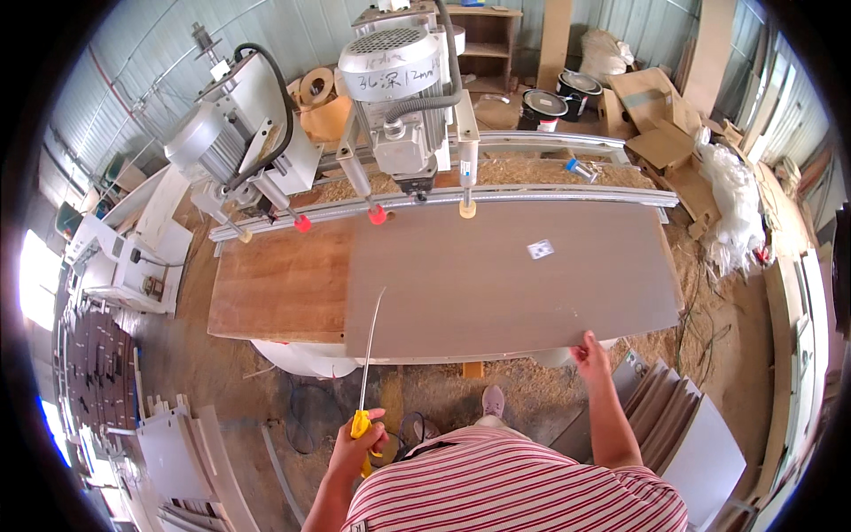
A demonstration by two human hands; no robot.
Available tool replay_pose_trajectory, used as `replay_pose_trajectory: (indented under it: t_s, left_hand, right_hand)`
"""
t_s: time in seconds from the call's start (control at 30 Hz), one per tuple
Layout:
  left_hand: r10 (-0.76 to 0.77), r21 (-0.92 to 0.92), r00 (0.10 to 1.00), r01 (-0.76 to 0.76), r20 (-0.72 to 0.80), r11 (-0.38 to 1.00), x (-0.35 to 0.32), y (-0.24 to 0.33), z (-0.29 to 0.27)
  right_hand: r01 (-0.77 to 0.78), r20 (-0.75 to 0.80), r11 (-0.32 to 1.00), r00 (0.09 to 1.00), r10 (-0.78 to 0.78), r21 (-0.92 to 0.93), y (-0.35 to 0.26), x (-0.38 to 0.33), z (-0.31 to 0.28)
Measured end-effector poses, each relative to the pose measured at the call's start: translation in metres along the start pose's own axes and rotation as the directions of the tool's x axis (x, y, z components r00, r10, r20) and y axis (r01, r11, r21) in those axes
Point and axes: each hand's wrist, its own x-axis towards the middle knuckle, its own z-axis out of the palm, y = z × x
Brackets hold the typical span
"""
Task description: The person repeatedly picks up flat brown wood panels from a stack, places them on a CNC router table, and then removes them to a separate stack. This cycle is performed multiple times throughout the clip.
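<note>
My left hand [348, 448] is closed round the yellow handle of an air blow gun [361, 424]. Its long thin metal nozzle points away from me, the tip over the near left part of a flat grey-brown panel [461, 275]. With my right hand [592, 356] I grip that panel's near edge, toward its right end, thumb on top. A small white label with dark marks [540, 249] lies on the panel. Left of it is a reddish-brown wooden board [279, 279] on the worktable. Two drilling heads with motors [394, 97] stand at the far edge.
A metal rail [550, 196] runs behind the panel. Stacked panels [683, 408] lean by my right side, and more boards [177, 452] lie at left. Sawdust and a dark hose [310, 417] cover the floor. Cardboard boxes [660, 146] and black buckets [542, 108] sit at the far right.
</note>
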Motion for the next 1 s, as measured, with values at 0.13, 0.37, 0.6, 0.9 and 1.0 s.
replay_pose_trajectory:
  t_s: [0.13,0.37,0.6,0.9,1.0]
  left_hand:
    - [0.007,0.054,0.998,-0.01,0.064,0.998,0.0,-0.002,-0.01]
    - [-0.044,0.06,0.998,0.042,0.035,0.997,-0.022,-0.026,-0.048]
    - [-0.071,-0.043,0.994,0.068,-0.084,0.997,-0.04,-0.079,-0.11]
    - [0.038,-0.134,0.994,-0.051,-0.099,0.99,-0.062,-0.099,-0.162]
    - [0.069,-0.225,0.993,-0.088,-0.091,0.97,-0.068,-0.105,-0.169]
  right_hand:
    - [-0.108,0.121,0.993,0.987,0.102,0.038,0.06,-0.03,0.059]
    - [-0.423,0.228,0.901,0.891,0.393,0.099,0.161,-0.097,0.204]
    - [-0.574,0.249,0.819,0.789,0.561,-0.027,0.262,-0.147,0.322]
    - [-0.613,0.273,0.79,0.763,0.586,0.015,0.365,-0.18,0.412]
    - [-0.608,0.264,0.794,0.77,0.581,0.025,0.377,-0.187,0.428]
